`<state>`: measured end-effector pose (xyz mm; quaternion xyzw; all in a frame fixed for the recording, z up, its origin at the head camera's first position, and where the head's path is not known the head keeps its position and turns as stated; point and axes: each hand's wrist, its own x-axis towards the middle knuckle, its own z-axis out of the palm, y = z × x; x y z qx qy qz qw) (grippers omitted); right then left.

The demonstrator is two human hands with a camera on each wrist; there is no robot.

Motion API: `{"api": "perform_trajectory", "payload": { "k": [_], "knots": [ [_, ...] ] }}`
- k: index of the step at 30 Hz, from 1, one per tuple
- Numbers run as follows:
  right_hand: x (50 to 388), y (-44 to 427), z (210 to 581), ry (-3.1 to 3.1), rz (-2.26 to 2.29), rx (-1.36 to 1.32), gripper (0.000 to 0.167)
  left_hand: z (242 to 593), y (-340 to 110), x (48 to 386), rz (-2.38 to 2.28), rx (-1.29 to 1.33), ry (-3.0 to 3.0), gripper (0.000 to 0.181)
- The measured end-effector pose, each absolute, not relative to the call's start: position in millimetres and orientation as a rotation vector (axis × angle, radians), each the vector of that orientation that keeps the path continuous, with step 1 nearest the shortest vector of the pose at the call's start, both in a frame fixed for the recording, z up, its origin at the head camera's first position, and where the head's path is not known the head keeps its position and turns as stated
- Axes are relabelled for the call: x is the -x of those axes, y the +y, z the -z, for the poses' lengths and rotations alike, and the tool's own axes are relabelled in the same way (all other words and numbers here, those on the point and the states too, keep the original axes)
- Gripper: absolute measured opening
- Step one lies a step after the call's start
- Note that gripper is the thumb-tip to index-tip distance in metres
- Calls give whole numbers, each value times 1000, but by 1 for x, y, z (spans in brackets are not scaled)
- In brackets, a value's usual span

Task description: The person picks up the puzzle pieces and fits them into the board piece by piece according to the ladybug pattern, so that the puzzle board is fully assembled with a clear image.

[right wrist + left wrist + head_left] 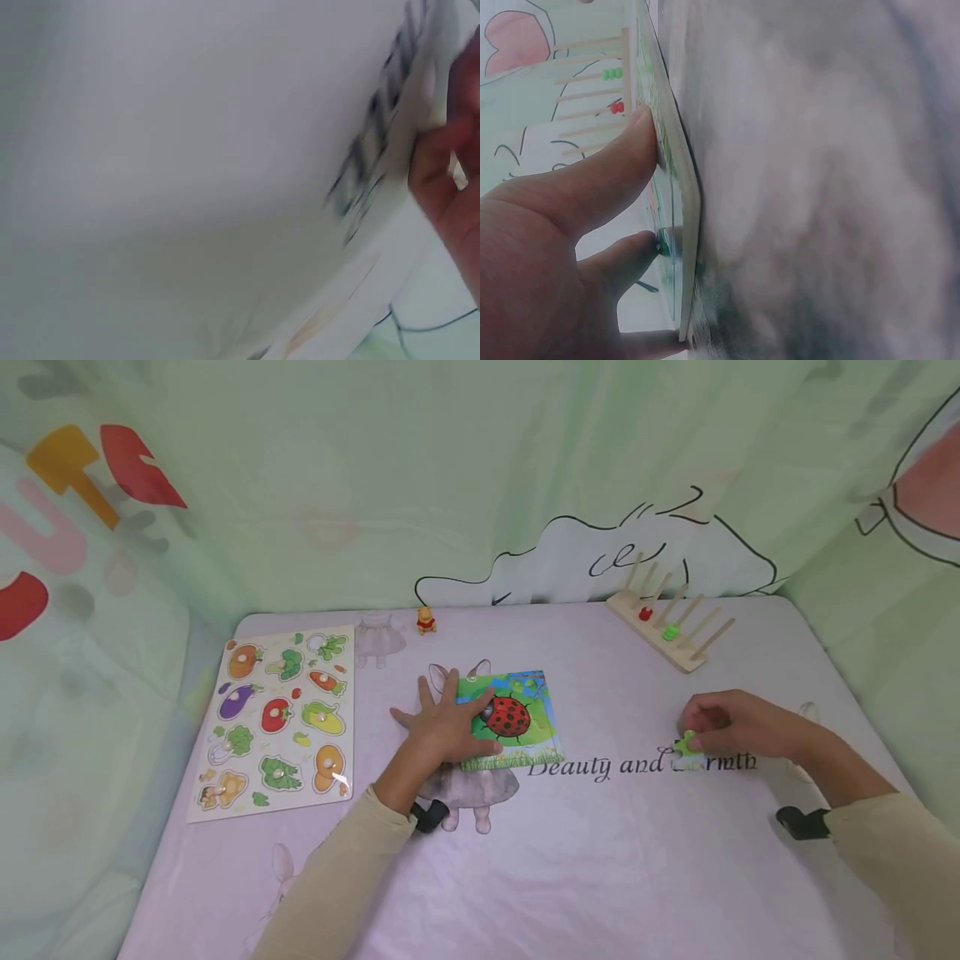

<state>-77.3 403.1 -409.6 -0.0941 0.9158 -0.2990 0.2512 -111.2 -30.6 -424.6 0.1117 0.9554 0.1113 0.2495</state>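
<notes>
My left hand (442, 731) lies with fingers spread over the left side of a square ladybug puzzle board (543, 727). In the left wrist view, the thumb (622, 169) and other fingertips rest on the board (690, 225), seen edge-on. To the right, apart from the board, my right hand (731, 722) pinches a small light-green piece with a bumpy outline (686, 743) just over the printed lettering. The right wrist view shows only part of the right hand (454, 157), blurred at the edge; the piece cannot be made out there.
A vegetable peg puzzle (288, 760) lies at the left. At the back right is a wooden peg rack (667, 643) with red and green pieces on it. A small yellow bear figure (426, 620) stands near the back edge. Printed cloth covers the table (600, 860).
</notes>
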Motion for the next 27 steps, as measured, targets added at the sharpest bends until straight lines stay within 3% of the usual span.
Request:
{"api": "perform_trajectory", "payload": {
  "k": [27],
  "knots": [
    [119,267,418,2330,1035,467,13,423,-29,112,-311,-300,2582,93]
  ]
}}
